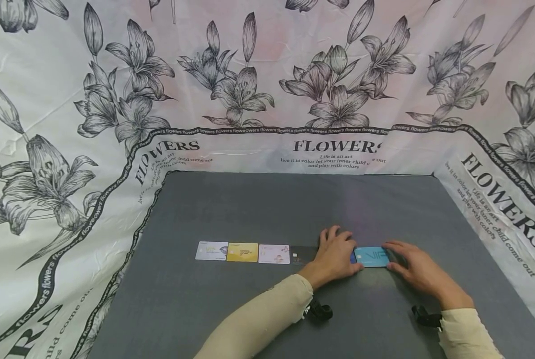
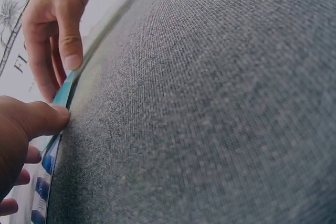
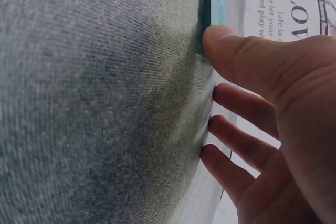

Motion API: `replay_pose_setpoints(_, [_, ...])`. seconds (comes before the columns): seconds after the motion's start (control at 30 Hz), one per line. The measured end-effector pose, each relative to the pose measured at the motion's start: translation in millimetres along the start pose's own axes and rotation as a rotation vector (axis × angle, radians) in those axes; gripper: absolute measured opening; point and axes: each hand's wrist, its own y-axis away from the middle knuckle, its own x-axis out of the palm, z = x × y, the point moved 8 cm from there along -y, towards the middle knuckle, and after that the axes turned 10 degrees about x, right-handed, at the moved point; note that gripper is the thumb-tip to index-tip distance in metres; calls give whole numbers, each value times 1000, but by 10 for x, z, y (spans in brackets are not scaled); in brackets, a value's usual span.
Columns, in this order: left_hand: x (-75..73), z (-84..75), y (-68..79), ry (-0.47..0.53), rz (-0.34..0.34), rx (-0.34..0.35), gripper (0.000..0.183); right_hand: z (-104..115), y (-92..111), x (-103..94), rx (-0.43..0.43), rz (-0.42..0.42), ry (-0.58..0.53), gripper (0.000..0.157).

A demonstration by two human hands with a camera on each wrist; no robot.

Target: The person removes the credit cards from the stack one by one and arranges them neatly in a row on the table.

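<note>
A teal VIP card (image 1: 372, 257) lies flat at the right end of a row of cards on the grey table. My left hand (image 1: 336, 257) holds its left end, the thumb at the near edge and a finger at the far edge. At its right end my right hand (image 1: 422, 269) pinches it between thumb and index finger. Both thumbs touch the card's near edge in the wrist views. A blue patterned card (image 2: 43, 186) sits mostly hidden beneath my left hand. Just left of that hand is a black card (image 1: 299, 255), partly covered.
Further left in the row come a pale pink card (image 1: 273, 254), a yellow card (image 1: 243, 252) and a whitish card (image 1: 211, 251). The grey tabletop (image 1: 267, 209) meets flower-printed cloth (image 1: 258, 149) at the back and sides. Black straps (image 1: 321, 311) hang at both wrists.
</note>
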Motion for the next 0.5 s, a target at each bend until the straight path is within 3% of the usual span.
replay_pose_setpoints(0.5, [38,20,2,10,13,-23,48,7,-17,39,4,11,26,54])
